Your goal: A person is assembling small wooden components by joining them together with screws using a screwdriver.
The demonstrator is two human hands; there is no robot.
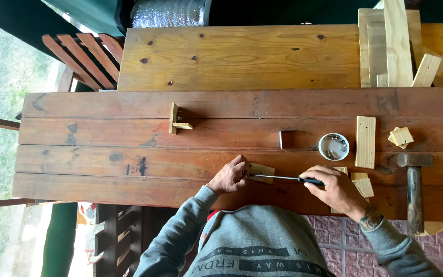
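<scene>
Small wood block (260, 172) on bench front plank (103, 187), left hand (229, 177) fingers curled pinching it down. Right hand (334, 189) fist-wrapped on screwdriver (285, 178), tip at block. Hammer (414, 184), white screw cup (334, 146) near right

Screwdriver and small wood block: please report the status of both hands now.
Left hand pins small wood block on workbench. Right hand grips screwdriver, tip at block. Hammer and white cup nearby, nothing blocking.

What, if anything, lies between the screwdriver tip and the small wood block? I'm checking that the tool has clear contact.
Nothing visible: the screwdriver, held by the right hand, reaches straight to the small wood block that the left hand steadies.
</scene>
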